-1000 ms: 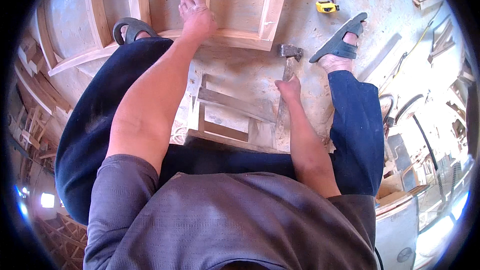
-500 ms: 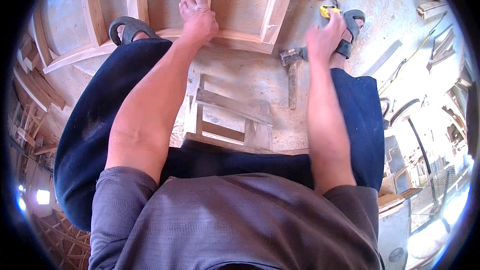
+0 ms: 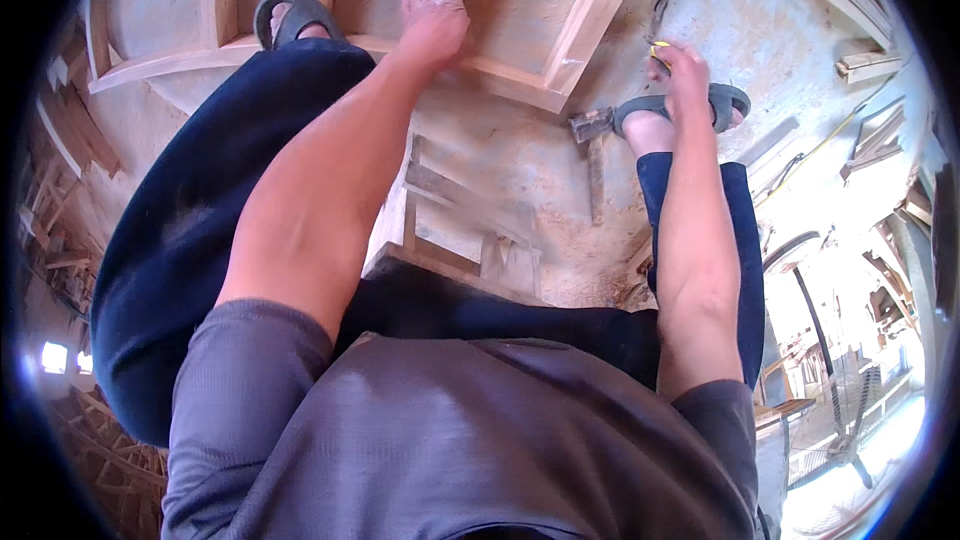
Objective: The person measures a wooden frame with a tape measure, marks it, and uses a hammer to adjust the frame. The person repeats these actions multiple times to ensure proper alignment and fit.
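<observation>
My left hand (image 3: 436, 25) is closed over a slat of a pale wooden frame (image 3: 520, 82), which has several crosspieces and a curved rail. In my right hand (image 3: 683, 75) is a small yellow and black tape measure (image 3: 660, 49), mostly hidden by the fingers. A dark strap loop (image 3: 658, 10) extends beyond it. This hand is over my sandalled right foot (image 3: 650, 125). Beside that foot a hammer (image 3: 596, 180) lies on the floor, its head touching or very near the sandal.
My left sandal (image 3: 290, 15) is against the frame's curved rail. Between my legs stands a low wooden stool or stand (image 3: 460, 190). Wood offcuts (image 3: 868, 65) lie at the far right, with a yellow line (image 3: 835, 130) along the floor. More timber is stacked at the left.
My right hand has gripped the tape measure and lifted it off the floor near the foot. My right foot has turned sideways. The view has shifted, while my left hand stays on the slat.
</observation>
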{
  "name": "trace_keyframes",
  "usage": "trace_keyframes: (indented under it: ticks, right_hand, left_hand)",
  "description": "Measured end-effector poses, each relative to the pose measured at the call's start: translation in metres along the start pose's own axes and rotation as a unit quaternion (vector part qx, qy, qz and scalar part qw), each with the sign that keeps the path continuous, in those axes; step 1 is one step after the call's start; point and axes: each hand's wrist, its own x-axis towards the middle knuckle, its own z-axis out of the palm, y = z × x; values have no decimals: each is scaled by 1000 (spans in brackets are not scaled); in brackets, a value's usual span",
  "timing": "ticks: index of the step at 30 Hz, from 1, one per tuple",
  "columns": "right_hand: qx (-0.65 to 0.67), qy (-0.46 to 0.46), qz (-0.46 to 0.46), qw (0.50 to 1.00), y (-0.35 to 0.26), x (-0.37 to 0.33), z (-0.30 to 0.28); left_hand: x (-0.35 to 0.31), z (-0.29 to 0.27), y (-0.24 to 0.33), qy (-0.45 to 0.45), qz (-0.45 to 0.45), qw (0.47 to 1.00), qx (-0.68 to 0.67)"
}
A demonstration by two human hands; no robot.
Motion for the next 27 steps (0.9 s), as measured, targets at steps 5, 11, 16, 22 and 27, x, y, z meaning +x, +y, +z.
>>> trace_keyframes:
  ticks: [5, 11, 16, 22, 27]
  right_hand:
    - [246, -154, 141, 946, -6, -89, 34]
    - [387, -5, 237, 891, 27, -167, 96]
    - [586, 28, 213, 782, 13, -198, 131]
    - [670, -127, 126, 721, -61, -259, 100]
    - [590, -251, 66, 764, -73, -292, 71]
  left_hand:
    - [-10, -28, 28, 34, -64, 997, 21]
    - [-55, -29, 118, -180, -71, 975, -112]
    - [-120, -95, 156, -141, -24, 967, -211]
    - [-116, -160, 167, 30, 149, 957, -248]
    - [-133, -250, 200, -157, 85, 946, -270]
